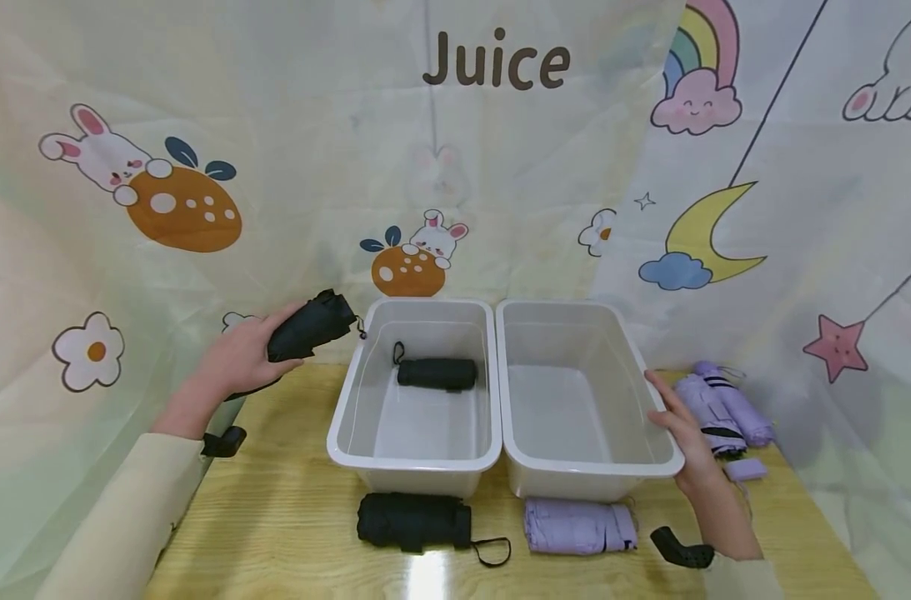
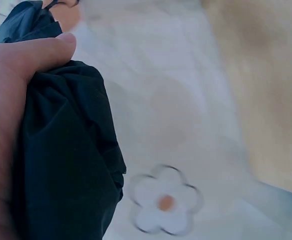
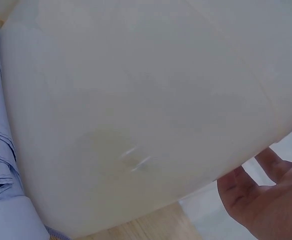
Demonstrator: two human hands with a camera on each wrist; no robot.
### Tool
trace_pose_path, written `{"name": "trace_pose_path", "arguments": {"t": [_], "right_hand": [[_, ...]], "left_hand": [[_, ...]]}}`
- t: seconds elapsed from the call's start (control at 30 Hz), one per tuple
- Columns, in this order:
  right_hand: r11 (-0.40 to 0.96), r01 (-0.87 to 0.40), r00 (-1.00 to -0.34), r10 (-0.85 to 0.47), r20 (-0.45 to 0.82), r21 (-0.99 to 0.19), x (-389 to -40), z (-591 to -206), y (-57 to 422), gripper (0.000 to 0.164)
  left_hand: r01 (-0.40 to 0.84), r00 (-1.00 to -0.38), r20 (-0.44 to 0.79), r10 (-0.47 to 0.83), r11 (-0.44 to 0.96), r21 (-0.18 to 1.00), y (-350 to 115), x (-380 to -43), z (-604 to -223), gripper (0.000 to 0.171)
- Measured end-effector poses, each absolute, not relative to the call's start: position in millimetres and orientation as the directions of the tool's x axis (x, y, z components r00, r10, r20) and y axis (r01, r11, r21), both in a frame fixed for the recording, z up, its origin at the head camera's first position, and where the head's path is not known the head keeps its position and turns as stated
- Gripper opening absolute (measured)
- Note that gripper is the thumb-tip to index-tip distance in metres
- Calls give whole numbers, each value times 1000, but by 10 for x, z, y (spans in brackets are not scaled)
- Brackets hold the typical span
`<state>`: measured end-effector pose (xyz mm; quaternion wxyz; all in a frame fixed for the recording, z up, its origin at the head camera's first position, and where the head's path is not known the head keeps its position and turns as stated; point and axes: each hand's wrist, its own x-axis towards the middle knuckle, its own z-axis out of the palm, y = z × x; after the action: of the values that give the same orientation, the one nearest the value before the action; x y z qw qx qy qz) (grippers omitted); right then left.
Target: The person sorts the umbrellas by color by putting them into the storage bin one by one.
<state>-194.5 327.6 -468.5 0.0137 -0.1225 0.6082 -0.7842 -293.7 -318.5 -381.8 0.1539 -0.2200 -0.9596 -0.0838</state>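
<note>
A black folded umbrella (image 1: pixel 312 325) is gripped in my left hand (image 1: pixel 248 354), raised beside the left bin; its wrist strap dangles at the far end. In the left wrist view my thumb lies across the dark fabric of this umbrella (image 2: pixel 70 150). One more black umbrella (image 1: pixel 436 374) lies inside the left white bin (image 1: pixel 413 462). My right hand (image 1: pixel 691 442) rests with its fingers against the right-hand rim of the right white bin (image 1: pixel 593 469). Spread fingers (image 3: pixel 236 192) touch that bin's edge in the right wrist view.
In front of the bins lie a black umbrella (image 1: pixel 413 521) and a lilac umbrella (image 1: pixel 578 527). Several lilac umbrellas (image 1: pixel 713 404) are at the right edge of the wooden table (image 1: pixel 275 517). A printed curtain (image 1: pixel 297 167) hangs close behind. Something dark is partly hidden under my left hand.
</note>
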Motion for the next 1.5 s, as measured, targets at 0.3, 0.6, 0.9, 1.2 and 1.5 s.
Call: {"name": "trace_pose_path", "arguments": {"t": [0.3, 0.6, 0.9, 1.2, 1.5], "right_hand": [[-245, -135, -970, -167, 179, -960, -1945, -4669, 3296, 58], [-234, -128, -971, -166, 169, -964, -1962, -4690, 3291, 57], [-253, -146, -971, -150, 187, -956, -1960, -4683, 3291, 56], [-230, -142, -973, -145, 178, -963, -1956, -4683, 3313, 57], [-222, -139, -973, -150, 174, -965, -1957, -4692, 3312, 56]], "left_hand": [[585, -777, 311, 547, 810, 36, -2539, -2988, -3407, 95], [659, -729, 239, 641, 752, -10, -2060, -3044, -3346, 93], [733, -673, 129, 729, 680, -16, -1656, -3139, -3454, 94], [709, -705, 32, 709, 704, 38, -1455, -3305, -3630, 94], [704, -693, -97, 715, 699, 126, -1294, -3417, -3719, 95]]}}
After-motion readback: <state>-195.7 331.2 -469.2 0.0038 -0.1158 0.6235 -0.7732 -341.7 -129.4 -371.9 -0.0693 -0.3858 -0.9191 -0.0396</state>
